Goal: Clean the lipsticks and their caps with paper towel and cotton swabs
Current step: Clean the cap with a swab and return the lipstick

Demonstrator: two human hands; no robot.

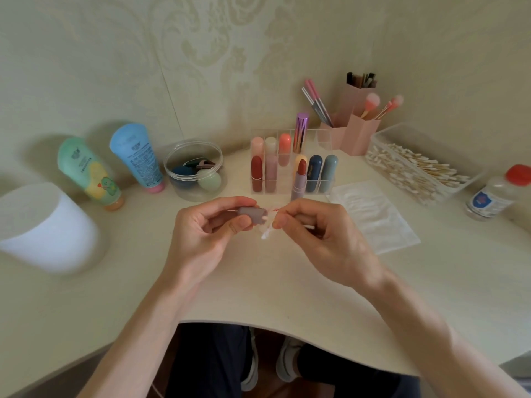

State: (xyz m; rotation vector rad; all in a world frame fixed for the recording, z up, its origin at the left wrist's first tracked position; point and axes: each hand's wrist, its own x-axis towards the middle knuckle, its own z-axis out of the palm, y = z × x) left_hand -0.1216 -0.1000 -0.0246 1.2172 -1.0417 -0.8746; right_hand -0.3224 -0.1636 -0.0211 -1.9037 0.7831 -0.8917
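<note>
cream desk (258, 282) (damask wallpaper (218, 53) behind): left grip (207, 225) pinches cap (253, 215), right grip (321, 231) pinches swab (264, 218).

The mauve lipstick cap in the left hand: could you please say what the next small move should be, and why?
Probably guide the white cotton swab into the open end of the mauve plastic lipstick cap and twist. The left hand grips the cap with its opening facing the right hand, which pinches the swab beside that opening, not yet inside.

Mauve cap (252, 215), white swab (266, 233) (red-stained), cream damask wallpaper (218, 38).
</note>
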